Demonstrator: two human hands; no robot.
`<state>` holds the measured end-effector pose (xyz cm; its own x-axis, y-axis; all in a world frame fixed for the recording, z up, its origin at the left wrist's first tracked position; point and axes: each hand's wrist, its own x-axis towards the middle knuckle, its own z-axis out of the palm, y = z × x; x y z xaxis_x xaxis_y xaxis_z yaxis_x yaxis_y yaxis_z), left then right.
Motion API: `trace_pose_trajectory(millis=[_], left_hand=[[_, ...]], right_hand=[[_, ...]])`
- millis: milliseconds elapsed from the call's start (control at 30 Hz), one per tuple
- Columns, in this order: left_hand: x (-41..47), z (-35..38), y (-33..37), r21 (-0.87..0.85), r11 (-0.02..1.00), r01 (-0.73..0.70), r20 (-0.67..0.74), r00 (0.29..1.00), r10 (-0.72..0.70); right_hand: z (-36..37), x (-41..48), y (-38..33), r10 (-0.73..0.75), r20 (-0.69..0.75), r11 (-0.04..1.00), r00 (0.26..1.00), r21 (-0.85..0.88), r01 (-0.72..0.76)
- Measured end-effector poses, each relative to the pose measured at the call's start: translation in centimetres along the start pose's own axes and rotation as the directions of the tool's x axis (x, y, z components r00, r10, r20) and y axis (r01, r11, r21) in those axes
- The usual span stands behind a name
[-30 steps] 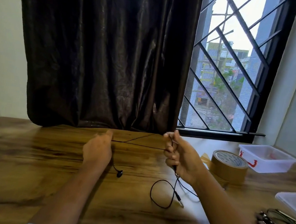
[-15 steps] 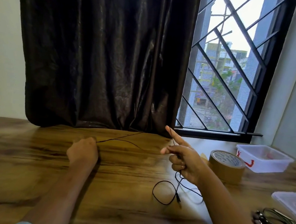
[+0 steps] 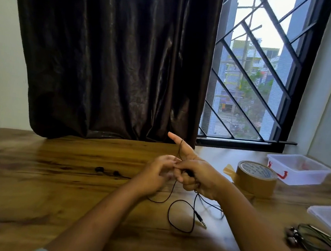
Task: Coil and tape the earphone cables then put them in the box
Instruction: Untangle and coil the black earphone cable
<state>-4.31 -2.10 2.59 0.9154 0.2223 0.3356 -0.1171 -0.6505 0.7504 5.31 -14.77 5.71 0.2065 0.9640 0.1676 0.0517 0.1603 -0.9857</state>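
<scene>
Cable wound over our right hand, fist closed on it, forefinger out. Left hand pinched strand just beside. Slack trailed left along table to earbuds; plug lay nearer us. Left hand nearer slack, we reckoned.

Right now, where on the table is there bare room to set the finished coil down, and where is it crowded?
The wooden table is bare on its left, from the earbuds out to the left edge, and along the near edge left of the left hand. The right side is crowded: tape roll, open plastic box, its lid, and a pile of other cables.
</scene>
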Motion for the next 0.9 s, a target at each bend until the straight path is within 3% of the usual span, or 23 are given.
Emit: trace_pose_trajectory(millis=[33,100,167,233,333,433,567,633,767,833,900], left_hand=[[-0.1,-0.3,-0.5,0.151,0.987,0.047,0.023,0.998,-0.051],[-0.2,-1.1,-1.4,0.493,0.865,0.089,-0.025,0.996,-0.088],[-0.3,-1.8,-2.3,0.659,0.735,0.161,-0.154,0.985,-0.078],[-0.3,-2.9,-3.0,0.675,0.673,0.303,-0.339,0.937,-0.082],[-0.8,-5.4,-3.3,0.503,0.723,0.474,-0.647,0.761,-0.048],[-1.5,-7.5,-3.5,0.4,0.757,0.517,-0.756,0.653,-0.046],[-1.0,-7.6,-4.2,0.419,0.725,0.547,-0.682,0.717,-0.146],[-0.7,-7.5,-3.9,0.365,0.697,0.618,-0.679,0.688,-0.255],[-0.9,-7.3,-3.6,0.349,0.6,0.72,-0.66,0.644,-0.387],[-0.8,-6.4,-3.1,0.431,0.596,0.678,-0.646,0.692,-0.321],[-0.3,-5.0,-2.4,0.477,0.741,0.472,-0.546,0.82,-0.17]], right_hand=[[0.0,0.0,-0.1,-0.014,-0.002,1.0,1.0,0.004,0.014],[-0.2,-0.1,-0.2,-0.044,-0.035,0.999,0.998,-0.006,0.044],[-0.4,-0.1,-0.3,-0.102,-0.12,0.995,0.987,0.0,0.103],[-0.9,-0.1,-0.3,-0.196,-0.297,0.979,0.935,-0.008,0.203],[-2.1,0.0,0.1,-0.245,-0.586,0.969,0.772,-0.128,0.21],[-2.8,0.0,0.8,-0.222,-0.655,0.972,0.723,-0.211,0.107],[-3.1,-0.1,1.2,-0.186,-0.633,0.98,0.751,-0.179,0.092],[-3.3,-0.2,1.2,-0.171,-0.614,0.979,0.771,-0.193,0.064],[-3.3,-0.1,1.6,-0.232,-0.572,0.888,0.787,-0.454,-0.068],[-2.5,0.2,1.9,-0.24,-0.513,0.86,0.824,-0.507,-0.065],[-1.5,0.7,2.3,-0.245,-0.429,0.83,0.869,-0.556,-0.04]])
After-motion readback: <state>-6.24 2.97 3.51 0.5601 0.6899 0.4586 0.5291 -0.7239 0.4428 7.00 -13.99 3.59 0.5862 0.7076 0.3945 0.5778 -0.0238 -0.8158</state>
